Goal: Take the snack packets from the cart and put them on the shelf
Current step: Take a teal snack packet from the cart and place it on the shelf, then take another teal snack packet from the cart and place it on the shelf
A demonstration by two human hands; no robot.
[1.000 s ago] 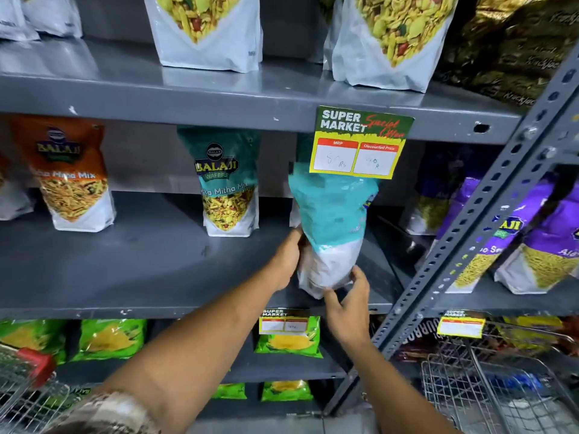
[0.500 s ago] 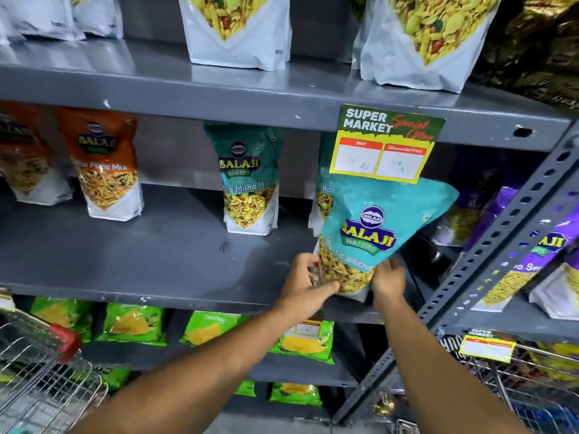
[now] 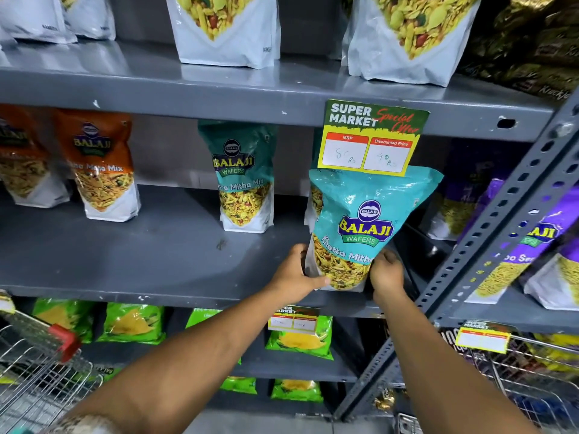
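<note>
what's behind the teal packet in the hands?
Behind the held teal packet a sliver of another packet shows at its left edge, standing on the grey shelf. The rest is covered.

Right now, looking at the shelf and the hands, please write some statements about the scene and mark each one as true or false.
1. Both hands hold the teal packet at its lower part. True: the left hand and the right hand grip its bottom corners.
2. The price tag hangs from the shelf below the packet. False: it hangs from the edge of the shelf above, over the packet's top.
3. An orange packet stands to the left on the same shelf. True.
4. The teal packet shows its plain back. False: its front with the Balaji logo faces the camera.
5. The packets on the shelf below are purple. False: the lower packets are green.
</note>
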